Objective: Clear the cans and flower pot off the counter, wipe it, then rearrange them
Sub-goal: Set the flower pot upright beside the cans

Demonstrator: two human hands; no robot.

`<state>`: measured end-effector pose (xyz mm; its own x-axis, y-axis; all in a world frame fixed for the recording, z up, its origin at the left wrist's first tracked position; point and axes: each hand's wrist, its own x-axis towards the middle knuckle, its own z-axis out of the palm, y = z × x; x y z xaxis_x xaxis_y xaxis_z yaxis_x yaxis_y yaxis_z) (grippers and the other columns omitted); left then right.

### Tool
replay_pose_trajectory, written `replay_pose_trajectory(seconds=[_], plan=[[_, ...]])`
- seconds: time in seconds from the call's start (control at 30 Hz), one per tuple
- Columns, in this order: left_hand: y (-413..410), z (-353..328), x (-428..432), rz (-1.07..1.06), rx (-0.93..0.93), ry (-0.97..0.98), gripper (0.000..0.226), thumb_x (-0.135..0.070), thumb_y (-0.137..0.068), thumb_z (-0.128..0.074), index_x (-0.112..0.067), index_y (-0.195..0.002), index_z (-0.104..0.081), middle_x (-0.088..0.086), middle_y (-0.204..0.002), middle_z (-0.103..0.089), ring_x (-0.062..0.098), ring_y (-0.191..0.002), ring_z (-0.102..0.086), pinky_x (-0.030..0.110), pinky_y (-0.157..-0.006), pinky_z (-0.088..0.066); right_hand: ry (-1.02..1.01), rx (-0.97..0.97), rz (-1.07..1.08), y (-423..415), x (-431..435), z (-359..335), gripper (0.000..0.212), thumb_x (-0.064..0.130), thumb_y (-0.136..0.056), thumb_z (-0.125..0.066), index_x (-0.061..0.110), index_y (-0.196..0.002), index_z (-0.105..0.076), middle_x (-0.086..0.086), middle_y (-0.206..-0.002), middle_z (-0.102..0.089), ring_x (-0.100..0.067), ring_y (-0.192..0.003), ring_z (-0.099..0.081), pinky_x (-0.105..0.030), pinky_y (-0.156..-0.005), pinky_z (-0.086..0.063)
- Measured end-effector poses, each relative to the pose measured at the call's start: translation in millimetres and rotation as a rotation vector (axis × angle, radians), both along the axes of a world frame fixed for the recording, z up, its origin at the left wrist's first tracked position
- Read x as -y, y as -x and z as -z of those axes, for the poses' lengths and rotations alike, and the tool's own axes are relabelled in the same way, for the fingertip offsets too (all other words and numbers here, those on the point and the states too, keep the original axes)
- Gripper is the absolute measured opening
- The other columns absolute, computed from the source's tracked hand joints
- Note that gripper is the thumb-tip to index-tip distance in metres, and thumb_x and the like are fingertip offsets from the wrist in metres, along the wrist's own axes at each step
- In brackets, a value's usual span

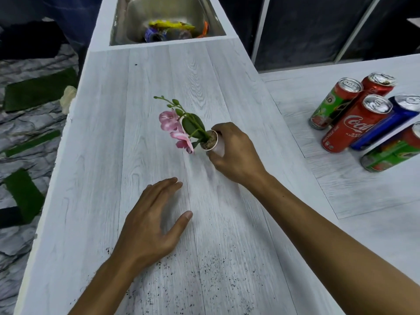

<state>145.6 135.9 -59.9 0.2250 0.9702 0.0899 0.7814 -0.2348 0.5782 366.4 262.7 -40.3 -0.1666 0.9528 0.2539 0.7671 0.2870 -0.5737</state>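
A small white flower pot (215, 145) with a pink orchid (172, 126) and green leaves is tilted to the left over the middle of the pale wood-grain counter (118, 137). My right hand (234, 153) grips the pot round its side. My left hand (150, 221) hovers just above or rests on the counter nearer to me, fingers straight and spread, holding nothing. Several drink cans stand grouped on the adjoining surface at the right: a red cola can (354, 125), a green can (334, 103), a blue can (391, 121).
Dark crumbs of soil (216, 276) lie scattered over the near part of the counter. A steel sink (168, 19) at the far end holds wrappers and rubbish. The counter's left edge drops to a floor of stone pattern and green patches.
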Motion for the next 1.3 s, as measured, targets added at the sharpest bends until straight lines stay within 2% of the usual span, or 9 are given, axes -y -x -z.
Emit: replay_pose_trajectory(seconds=[0.13, 0.2, 0.33, 0.43, 0.53, 0.67, 0.87, 1.07, 1.3], plan=[[-10.9, 0.1, -6.9, 0.021, 0.004, -0.01, 0.068, -0.065, -0.092, -0.053, -0.028, -0.149, -0.048, -0.018, -0.155, -0.042, 0.002, -0.143, -0.037, 0.021, -0.113, -0.028, 0.037, -0.147, 0.093, -25.3, 5.0, 3.6, 0.043, 0.03, -0.08, -0.081, 0.018, -0.118, -0.063, 0.004, -0.111, -0.065, -0.007, -0.092, -0.056, -0.012, -0.071, -0.042], [-18.9, 0.0, -9.5, 0.033, 0.013, -0.011, 0.068, -0.065, -0.091, -0.053, -0.029, -0.149, -0.048, -0.018, -0.154, -0.043, 0.002, -0.143, -0.037, 0.021, -0.113, -0.029, 0.053, -0.19, 0.129, -39.5, 6.9, 5.2, 0.043, 0.03, -0.077, -0.082, 0.02, -0.116, -0.064, 0.008, -0.106, -0.065, -0.005, -0.089, -0.057, -0.008, -0.071, -0.042], [-39.4, -0.6, -15.8, 0.054, 0.026, -0.015, 0.068, -0.065, -0.091, -0.054, -0.029, -0.148, -0.049, -0.016, -0.154, -0.045, 0.004, -0.142, -0.04, 0.026, -0.113, -0.033, 0.067, -0.27, 0.205, -73.2, 9.0, 7.4, 0.041, 0.026, -0.072, -0.081, 0.022, -0.11, -0.066, 0.01, -0.1, -0.067, -0.004, -0.088, -0.062, -0.014, -0.074, -0.05], [-55.0, -1.9, -21.1, 0.073, 0.022, -0.021, 0.067, -0.065, -0.091, -0.054, -0.03, -0.148, -0.049, -0.018, -0.153, -0.044, -0.004, -0.141, -0.036, 0.013, -0.113, -0.025, 0.087, -0.328, 0.278, -98.0, 8.0, 7.5, 0.041, 0.023, -0.07, -0.081, 0.024, -0.108, -0.065, 0.011, -0.099, -0.069, -0.003, -0.09, -0.065, -0.025, -0.077, -0.056], [-69.8, -1.9, -26.7, 0.086, 0.028, -0.027, 0.067, -0.064, -0.091, -0.055, -0.03, -0.148, -0.049, -0.019, -0.153, -0.044, -0.009, -0.14, -0.033, 0.004, -0.11, -0.02, 0.105, -0.382, 0.314, -122.1, 5.2, 7.1, 0.042, 0.021, -0.069, -0.081, 0.03, -0.105, -0.062, 0.015, -0.098, -0.069, -0.001, -0.09, -0.066, -0.021, -0.078, -0.056], [-90.9, -0.6, -34.7, 0.108, 0.026, -0.026, 0.067, -0.064, -0.091, -0.054, -0.029, -0.148, -0.049, -0.018, -0.154, -0.045, -0.002, -0.143, -0.036, 0.006, -0.113, -0.021, 0.125, -0.463, 0.327, -152.0, -1.7, 7.8, 0.044, 0.014, -0.069, -0.082, 0.026, -0.108, -0.063, 0.019, -0.098, -0.07, 0.006, -0.09, -0.066, -0.011, -0.076, -0.052], [-116.4, -0.9, -43.6, 0.113, 0.034, -0.025, 0.066, -0.064, -0.091, -0.055, -0.032, -0.148, -0.048, -0.02, -0.153, -0.044, -0.002, -0.143, -0.036, 0.007, -0.114, -0.022, 0.168, -0.524, 0.274, -180.6, -15.5, 11.4, 0.047, 0.004, -0.074, -0.082, 0.019, -0.113, -0.062, 0.016, -0.104, -0.07, 0.004, -0.097, -0.067, -0.013, -0.083, -0.052], [-130.2, -1.2, -48.8, 0.113, 0.014, -0.009, 0.069, -0.067, -0.091, -0.051, -0.03, -0.149, -0.047, -0.017, -0.154, -0.045, 0.002, -0.144, -0.037, 0.016, -0.114, -0.025, 0.195, -0.559, 0.249, -192.0, -27.6, 16.8, 0.05, 0.007, -0.076, -0.083, 0.012, -0.121, -0.062, 0.005, -0.112, -0.072, -0.006, -0.105, -0.068, -0.025, -0.092, -0.055], [-134.2, -3.1, -50.8, 0.091, 0.014, -0.004, 0.069, -0.068, -0.09, -0.051, -0.032, -0.149, -0.048, -0.017, -0.154, -0.045, 0.003, -0.144, -0.038, 0.023, -0.114, -0.028, 0.206, -0.552, 0.239, -192.0, -33.9, 22.2, 0.05, 0.008, -0.077, -0.081, 0.01, -0.124, -0.063, 0.006, -0.113, -0.073, -0.003, -0.104, -0.069, -0.023, -0.09, -0.056]])
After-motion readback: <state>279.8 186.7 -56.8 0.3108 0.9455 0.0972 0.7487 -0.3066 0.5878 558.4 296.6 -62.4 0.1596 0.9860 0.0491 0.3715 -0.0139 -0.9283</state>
